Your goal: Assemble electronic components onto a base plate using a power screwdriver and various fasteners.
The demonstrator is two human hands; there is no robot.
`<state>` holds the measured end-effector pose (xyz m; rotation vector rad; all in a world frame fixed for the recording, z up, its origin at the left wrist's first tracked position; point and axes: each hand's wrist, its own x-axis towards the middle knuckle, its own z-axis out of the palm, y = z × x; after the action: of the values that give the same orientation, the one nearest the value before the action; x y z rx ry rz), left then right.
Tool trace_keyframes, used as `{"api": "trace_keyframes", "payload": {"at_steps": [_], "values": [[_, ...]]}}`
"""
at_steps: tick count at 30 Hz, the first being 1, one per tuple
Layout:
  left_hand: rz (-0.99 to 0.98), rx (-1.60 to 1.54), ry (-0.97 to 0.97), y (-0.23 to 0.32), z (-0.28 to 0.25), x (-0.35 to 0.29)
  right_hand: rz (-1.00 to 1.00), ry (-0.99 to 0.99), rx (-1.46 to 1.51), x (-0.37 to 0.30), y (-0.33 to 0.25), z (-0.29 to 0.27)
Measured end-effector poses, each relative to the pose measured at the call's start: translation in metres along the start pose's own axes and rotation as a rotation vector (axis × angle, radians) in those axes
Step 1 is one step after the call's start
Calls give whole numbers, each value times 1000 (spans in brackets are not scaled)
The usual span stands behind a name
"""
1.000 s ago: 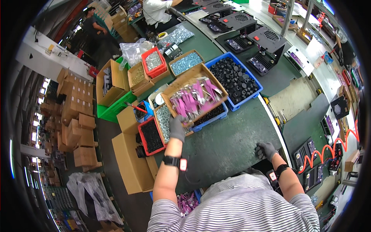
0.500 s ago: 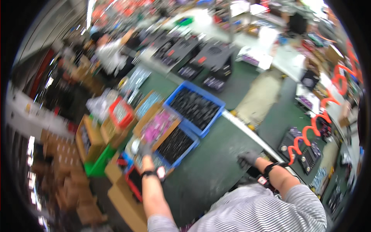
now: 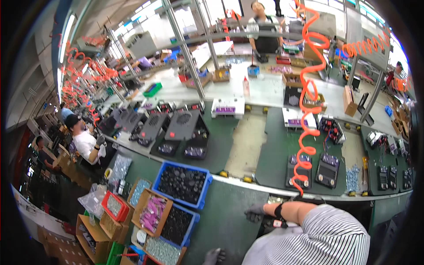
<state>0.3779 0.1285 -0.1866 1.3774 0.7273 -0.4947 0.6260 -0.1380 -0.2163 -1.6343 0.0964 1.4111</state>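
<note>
My left hand [image 3: 214, 256], in a dark grey glove, is at the lower edge, partly cut off. Its fingers are curled; what they hold, if anything, is hidden. Nearest to it is a cardboard box of small silver screws [image 3: 162, 250]. My right hand [image 3: 255, 213], gloved alike, rests at the green tabletop [image 3: 225, 198] with its fingers bent inward; nothing in them can be made out. To the left stand a blue bin [image 3: 206, 187] of black round parts, a second blue bin [image 3: 192, 226] of small black pieces, and a cardboard box of purple parts [image 3: 153, 213].
An orange coiled hose [image 3: 308, 119] hangs ahead on the right. Black housings [image 3: 185, 126] stand along the line beyond a metal rail [image 3: 238, 181]. A red tray [image 3: 115, 206] sits by the boxes. One co-worker [image 3: 88, 143] is at left, another [image 3: 263, 33] across the bench.
The view has swung up and to the right. My left hand has left the boxes of parts and come back toward me. My right hand stays near the table's edge.
</note>
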Motion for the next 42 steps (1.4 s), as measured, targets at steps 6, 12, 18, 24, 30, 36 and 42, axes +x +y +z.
{"api": "trace_keyframes", "payload": {"at_steps": [6, 12, 18, 24, 30, 36, 42], "values": [[37, -40, 118, -16, -3, 8, -162, 76, -87, -23, -11, 4], [-117, -47, 87, 4, -3, 15, 100, 17, -5, -25, -31, 2], [-99, -62, 97, 9, -2, 6, 31, 53, -98, -31, -27, 6], [-67, -83, 79, 9, 1, 5, 29, 134, -183, -35, -31, 11], [-29, -67, 55, 7, -2, 3, 12, 142, -164, -29, -28, 14], [9, -63, 33, 5, 1, 2, 22, 227, -194, -32, -30, 15], [18, -44, 46, 2, 1, 0, 37, 205, -156, -34, -34, 19]]}}
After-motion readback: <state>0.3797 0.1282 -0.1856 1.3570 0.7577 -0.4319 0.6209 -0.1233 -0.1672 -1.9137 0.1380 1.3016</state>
